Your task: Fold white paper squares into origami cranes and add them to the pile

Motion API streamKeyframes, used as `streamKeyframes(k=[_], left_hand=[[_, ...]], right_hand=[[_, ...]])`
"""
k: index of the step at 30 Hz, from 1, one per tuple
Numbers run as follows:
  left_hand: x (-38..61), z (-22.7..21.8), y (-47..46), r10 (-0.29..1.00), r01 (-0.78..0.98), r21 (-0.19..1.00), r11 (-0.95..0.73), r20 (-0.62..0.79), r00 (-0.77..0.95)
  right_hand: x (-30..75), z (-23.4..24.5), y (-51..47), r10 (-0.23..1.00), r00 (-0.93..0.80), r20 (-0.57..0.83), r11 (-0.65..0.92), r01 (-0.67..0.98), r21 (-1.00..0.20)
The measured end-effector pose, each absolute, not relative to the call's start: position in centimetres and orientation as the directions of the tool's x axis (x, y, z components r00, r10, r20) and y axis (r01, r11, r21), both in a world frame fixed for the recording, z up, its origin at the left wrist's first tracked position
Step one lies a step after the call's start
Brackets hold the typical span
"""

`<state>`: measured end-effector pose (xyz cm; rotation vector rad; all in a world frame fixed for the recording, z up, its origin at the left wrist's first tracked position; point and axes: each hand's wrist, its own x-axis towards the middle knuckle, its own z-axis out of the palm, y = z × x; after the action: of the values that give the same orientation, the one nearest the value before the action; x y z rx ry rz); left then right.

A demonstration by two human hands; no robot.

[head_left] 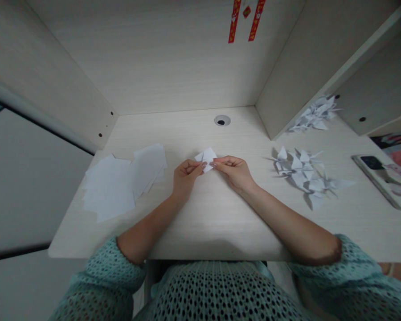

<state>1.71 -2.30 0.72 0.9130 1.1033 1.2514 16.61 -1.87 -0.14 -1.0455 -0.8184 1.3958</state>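
Note:
A small folded white paper [208, 154] is held between my two hands over the middle of the desk. My left hand [186, 176] pinches its left edge with thumb and fingers. On the other side, my right hand [235, 171] grips the right edge between thumb and forefinger. The fingertips hide part of the lower folds. To the left lie loose white paper sheets [112, 188], fanned and overlapping. Off to the right sits a heap of folded paper cranes [300, 171].
A second heap of paper cranes [317, 117] lies farther back, by the upright divider [297, 67]. At the far right is a phone [384, 178] with its cameras up. A round cable hole [222, 120] is set in the desk [200, 223] near the back panel.

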Motion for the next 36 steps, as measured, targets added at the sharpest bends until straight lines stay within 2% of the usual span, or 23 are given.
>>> streamKeyframes(k=[11,16,27,32,36], left_hand=[[1.7,0.5,-2.3,0.992,-0.175,0.980,0.098,-0.111,-0.066],[1.6,0.5,-2.2,0.994,-0.133,0.988,0.079,-0.088,-0.063],[1.5,0.5,-2.1,0.990,-0.264,0.957,0.123,-0.137,-0.034],[1.4,0.4,-2.2,0.994,-0.107,0.989,0.107,-0.107,0.001],[1.2,0.6,-2.3,0.996,-0.008,0.996,0.088,-0.088,0.010]], right_hand=[[16.8,-0.2,-1.7,0.994,0.005,-0.105,-0.093,-0.421,-0.902],[16.9,-0.2,-1.6,0.994,0.020,-0.103,-0.089,-0.368,-0.926],[17.1,-0.5,-1.5,0.998,-0.005,-0.056,-0.055,-0.307,-0.950],[16.7,0.2,-2.1,0.996,0.086,0.021,0.036,-0.171,-0.985],[16.3,0.4,-2.6,0.996,0.056,0.064,0.069,-0.089,-0.994]])
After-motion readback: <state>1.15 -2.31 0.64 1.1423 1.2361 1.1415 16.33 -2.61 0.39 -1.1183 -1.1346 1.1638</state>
